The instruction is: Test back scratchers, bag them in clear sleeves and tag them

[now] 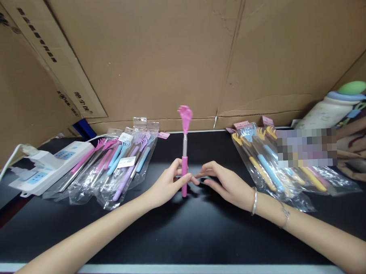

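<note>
A pink back scratcher (184, 165) stands upright over the middle of the black table, its claw-shaped head at the top and a short metal shaft above the pink grip. My left hand (169, 180) is closed around that grip, thumb across the front. Just to the right, my right hand (225, 181) holds nothing; its fingers are bent and apart, with the fingertips close to the grip. A bangle and a thin bracelet circle my right wrist. Bagged back scratchers in pink, blue and purple (124, 176) lie to the left. More bagged ones in yellow and blue (269, 169) lie to the right.
A white power strip (51, 167) with plugs and a cable sits at the far left. Cardboard walls (161, 53) rise behind the black table (205, 237). At the right are a white bottle (327, 110) with a blue and green lid and part of another hand (359, 141).
</note>
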`<action>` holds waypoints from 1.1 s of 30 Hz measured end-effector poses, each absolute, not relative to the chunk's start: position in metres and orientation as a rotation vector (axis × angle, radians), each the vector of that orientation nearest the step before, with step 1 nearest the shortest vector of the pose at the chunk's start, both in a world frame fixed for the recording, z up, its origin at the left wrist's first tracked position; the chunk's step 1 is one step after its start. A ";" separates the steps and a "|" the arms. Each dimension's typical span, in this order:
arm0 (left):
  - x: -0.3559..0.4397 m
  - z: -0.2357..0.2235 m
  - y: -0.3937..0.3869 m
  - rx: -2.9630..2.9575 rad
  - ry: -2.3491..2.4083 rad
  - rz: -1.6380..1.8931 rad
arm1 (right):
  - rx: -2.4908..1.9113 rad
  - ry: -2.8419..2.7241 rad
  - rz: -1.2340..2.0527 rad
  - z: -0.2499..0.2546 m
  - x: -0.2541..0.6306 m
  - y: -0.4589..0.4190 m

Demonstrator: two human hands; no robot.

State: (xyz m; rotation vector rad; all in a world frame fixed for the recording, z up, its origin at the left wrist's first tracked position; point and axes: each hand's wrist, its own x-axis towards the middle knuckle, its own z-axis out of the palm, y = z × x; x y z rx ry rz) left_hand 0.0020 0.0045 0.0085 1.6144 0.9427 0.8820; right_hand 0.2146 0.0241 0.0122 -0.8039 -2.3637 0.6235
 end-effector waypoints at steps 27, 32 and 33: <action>-0.028 0.041 0.002 3.318 1.417 1.105 | -1.087 -2.121 1.098 0.024 0.231 0.034; -0.040 0.040 0.013 3.216 1.570 0.893 | -1.090 -2.333 0.857 0.033 0.238 0.036; -0.040 0.038 0.015 3.216 1.528 0.839 | -1.097 -2.380 0.789 0.035 0.239 0.037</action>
